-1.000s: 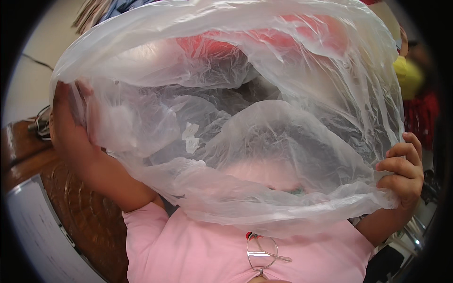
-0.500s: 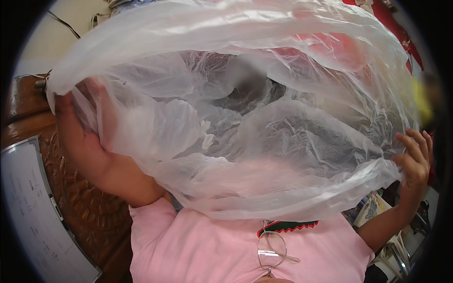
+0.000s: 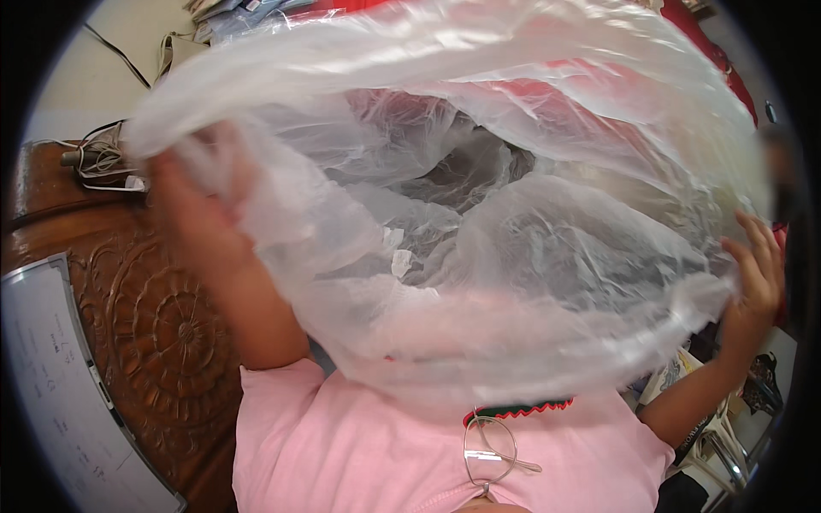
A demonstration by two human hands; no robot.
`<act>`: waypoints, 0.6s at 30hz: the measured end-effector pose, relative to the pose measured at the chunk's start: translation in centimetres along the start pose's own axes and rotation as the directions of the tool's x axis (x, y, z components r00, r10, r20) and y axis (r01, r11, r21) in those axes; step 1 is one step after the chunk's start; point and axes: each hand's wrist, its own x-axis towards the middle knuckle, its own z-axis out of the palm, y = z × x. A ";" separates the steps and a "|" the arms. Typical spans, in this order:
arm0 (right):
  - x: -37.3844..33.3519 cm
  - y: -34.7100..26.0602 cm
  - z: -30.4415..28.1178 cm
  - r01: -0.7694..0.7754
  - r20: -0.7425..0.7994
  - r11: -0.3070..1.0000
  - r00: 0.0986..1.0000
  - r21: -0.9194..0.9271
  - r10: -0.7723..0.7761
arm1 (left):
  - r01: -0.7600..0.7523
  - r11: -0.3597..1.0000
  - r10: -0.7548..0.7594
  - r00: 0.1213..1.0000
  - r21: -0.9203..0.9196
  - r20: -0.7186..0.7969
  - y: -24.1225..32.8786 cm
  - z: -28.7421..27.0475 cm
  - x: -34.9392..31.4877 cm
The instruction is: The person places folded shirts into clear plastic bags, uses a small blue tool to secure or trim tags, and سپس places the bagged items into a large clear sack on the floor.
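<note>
A large translucent plastic bag (image 3: 556, 231) spreads wide across the view, its mouth facing me. My left hand (image 3: 205, 175) grips the bag's left rim from inside the film, partly veiled by it and blurred. At the right rim, my right hand (image 3: 753, 265) holds the edge, its fingers bent over the plastic. Down inside the bag lie small white scraps (image 3: 401, 262). Something dark shows at the bag's far end, too veiled to make out.
Carved brown wood (image 3: 184, 333) stands on the left, with a whiteboard (image 3: 64, 385) before it. A bundled cable (image 3: 104, 162) lies on the wood's top. Packets in clear wrap (image 3: 256, 21) are at the back. Eyeglasses (image 3: 490, 449) hang on my pink shirt.
My left hand has moved right and slightly inward, carrying the bag's left rim with it. The right hand has shifted only slightly; the bag's folds have moved a little to the right.
</note>
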 end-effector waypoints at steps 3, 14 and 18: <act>1.1 -4.2 4.9 0.033 0.011 0.994 0.999 0.105 -0.035 | -0.009 0.999 -0.009 0.939 0.049 0.344 -9.3 -3.5 0.3; 6.5 -7.5 33.9 -0.029 -0.005 0.995 1.000 0.090 0.030 | 0.597 0.754 -0.656 0.700 0.272 0.283 -30.6 -5.3 2.2; 11.6 -6.3 40.4 0.084 0.108 0.954 0.987 0.287 -0.119 | 0.542 0.663 -0.713 0.666 0.516 0.217 -30.4 -5.7 5.6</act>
